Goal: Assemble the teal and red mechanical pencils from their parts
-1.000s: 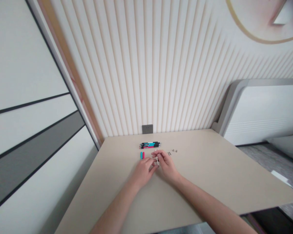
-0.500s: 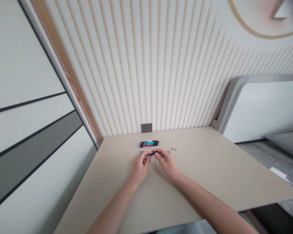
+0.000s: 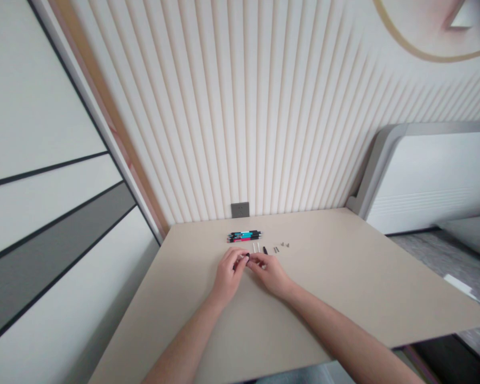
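Observation:
My left hand (image 3: 228,271) and my right hand (image 3: 271,272) meet above the table, fingertips pinched close together. Between them shows a small black pen part (image 3: 247,256), mostly covered by the fingers, with its dark end also showing inside my left fingers. Just beyond my right fingertips lie two thin white pen refills (image 3: 256,247) side by side. To their right is a black pen piece (image 3: 265,250), then small springs (image 3: 276,249). Further right are small silvery cone-shaped tips (image 3: 285,245).
A bundle of pens (image 3: 244,236), black, teal and red, lies behind my hands near the wall. A dark socket (image 3: 240,209) is set in the ribbed wall. The beige table (image 3: 344,277) runs toward a bed headboard on the right.
The black part between my hands shows less of its length. My right hand has shifted slightly downward, uncovering the refills and the black pen piece on the table.

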A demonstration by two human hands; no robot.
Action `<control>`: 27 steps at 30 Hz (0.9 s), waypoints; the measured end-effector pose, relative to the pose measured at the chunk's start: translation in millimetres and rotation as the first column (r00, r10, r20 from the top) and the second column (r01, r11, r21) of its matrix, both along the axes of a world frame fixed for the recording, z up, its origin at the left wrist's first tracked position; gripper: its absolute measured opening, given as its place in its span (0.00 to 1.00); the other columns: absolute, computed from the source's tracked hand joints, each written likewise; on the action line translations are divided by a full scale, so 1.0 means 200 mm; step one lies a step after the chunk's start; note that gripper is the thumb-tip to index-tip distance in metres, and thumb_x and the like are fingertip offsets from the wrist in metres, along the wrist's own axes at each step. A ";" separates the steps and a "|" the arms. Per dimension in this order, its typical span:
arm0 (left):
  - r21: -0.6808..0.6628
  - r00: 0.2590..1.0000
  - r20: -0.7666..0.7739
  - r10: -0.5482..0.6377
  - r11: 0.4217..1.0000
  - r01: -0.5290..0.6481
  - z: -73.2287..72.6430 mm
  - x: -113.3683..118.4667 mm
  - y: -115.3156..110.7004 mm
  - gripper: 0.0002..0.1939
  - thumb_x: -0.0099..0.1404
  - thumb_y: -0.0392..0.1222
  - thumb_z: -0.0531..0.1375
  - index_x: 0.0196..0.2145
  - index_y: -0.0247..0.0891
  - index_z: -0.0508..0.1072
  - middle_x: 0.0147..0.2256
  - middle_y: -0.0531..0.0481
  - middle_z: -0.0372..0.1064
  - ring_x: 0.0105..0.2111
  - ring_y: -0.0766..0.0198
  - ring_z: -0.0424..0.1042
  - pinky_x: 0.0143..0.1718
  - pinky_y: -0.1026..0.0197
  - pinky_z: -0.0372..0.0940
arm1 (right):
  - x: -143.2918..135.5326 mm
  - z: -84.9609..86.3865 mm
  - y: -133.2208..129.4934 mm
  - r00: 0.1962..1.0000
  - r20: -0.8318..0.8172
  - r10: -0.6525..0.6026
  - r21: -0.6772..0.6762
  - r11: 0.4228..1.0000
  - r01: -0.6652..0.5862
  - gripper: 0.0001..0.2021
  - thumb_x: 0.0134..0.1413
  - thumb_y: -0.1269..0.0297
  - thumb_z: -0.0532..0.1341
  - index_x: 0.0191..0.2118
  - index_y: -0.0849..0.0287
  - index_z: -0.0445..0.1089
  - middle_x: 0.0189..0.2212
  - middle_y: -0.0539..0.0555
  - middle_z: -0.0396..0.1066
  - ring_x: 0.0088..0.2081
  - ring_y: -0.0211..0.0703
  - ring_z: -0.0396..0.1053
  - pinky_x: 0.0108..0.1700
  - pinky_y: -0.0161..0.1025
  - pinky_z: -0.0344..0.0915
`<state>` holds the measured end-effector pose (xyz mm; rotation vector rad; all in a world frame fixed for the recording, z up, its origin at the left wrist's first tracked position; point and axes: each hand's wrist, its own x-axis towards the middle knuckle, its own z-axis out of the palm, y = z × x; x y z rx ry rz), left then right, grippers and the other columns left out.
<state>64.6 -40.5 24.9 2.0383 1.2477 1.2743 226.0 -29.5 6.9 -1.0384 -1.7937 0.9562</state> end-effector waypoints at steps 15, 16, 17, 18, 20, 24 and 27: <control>-0.048 0.990 0.016 0.137 0.990 -0.136 -0.01 -0.01 0.02 0.12 0.64 0.46 0.56 0.41 0.38 0.71 0.33 0.49 0.72 0.30 0.64 0.70 0.32 0.64 0.65 | 0.00 -0.01 0.01 0.995 -0.081 -0.050 -0.067 0.997 0.044 0.13 0.55 0.58 0.58 0.40 0.60 0.75 0.31 0.53 0.75 0.32 0.40 0.68 0.36 0.36 0.63; -0.067 0.988 0.023 0.154 0.986 -0.152 -0.01 -0.02 0.03 0.12 0.63 0.47 0.56 0.40 0.38 0.70 0.32 0.50 0.72 0.29 0.64 0.70 0.31 0.64 0.65 | 0.00 -0.01 0.01 0.994 -0.076 -0.082 -0.057 0.995 0.078 0.13 0.55 0.58 0.58 0.39 0.60 0.75 0.33 0.54 0.75 0.33 0.41 0.69 0.36 0.37 0.63; -0.085 0.986 0.026 0.166 0.983 -0.163 -0.02 -0.02 0.03 0.12 0.63 0.48 0.57 0.39 0.38 0.70 0.30 0.51 0.71 0.28 0.65 0.70 0.29 0.64 0.64 | 0.01 -0.01 0.02 0.991 -0.075 -0.114 -0.047 0.993 0.110 0.13 0.55 0.58 0.58 0.39 0.60 0.75 0.34 0.54 0.75 0.33 0.42 0.69 0.37 0.38 0.64; -0.101 0.985 0.022 0.169 0.981 -0.166 -0.03 -0.02 0.04 0.12 0.63 0.49 0.57 0.37 0.37 0.70 0.29 0.51 0.71 0.26 0.65 0.69 0.29 0.65 0.64 | 0.02 -0.01 0.02 0.987 -0.077 -0.143 -0.036 0.989 0.141 0.13 0.55 0.58 0.58 0.39 0.60 0.75 0.35 0.55 0.75 0.34 0.42 0.69 0.37 0.38 0.64; -0.137 0.990 0.001 0.143 0.980 -0.141 -0.05 -0.02 0.04 0.12 0.62 0.50 0.57 0.34 0.37 0.70 0.26 0.52 0.70 0.25 0.66 0.68 0.27 0.65 0.62 | 0.03 0.00 0.03 0.981 -0.083 -0.176 -0.010 0.984 0.176 0.13 0.56 0.57 0.57 0.39 0.59 0.75 0.37 0.56 0.75 0.35 0.43 0.70 0.38 0.39 0.65; -0.165 0.992 -0.114 0.045 0.984 -0.063 -0.09 -0.02 0.05 0.11 0.63 0.48 0.57 0.32 0.38 0.70 0.25 0.53 0.70 0.23 0.66 0.67 0.27 0.65 0.61 | 0.05 0.02 0.03 0.986 -0.050 -0.159 0.070 0.984 0.162 0.12 0.56 0.58 0.57 0.39 0.58 0.75 0.36 0.55 0.74 0.35 0.41 0.69 0.37 0.38 0.65; -0.103 0.978 -0.203 0.038 0.993 -0.060 -0.09 -0.02 0.05 0.08 0.63 0.45 0.57 0.34 0.39 0.71 0.28 0.52 0.71 0.25 0.65 0.67 0.30 0.64 0.63 | 0.08 0.04 0.04 0.993 0.023 -0.115 0.127 0.986 0.112 0.11 0.56 0.59 0.58 0.38 0.57 0.74 0.32 0.53 0.74 0.32 0.40 0.68 0.36 0.37 0.64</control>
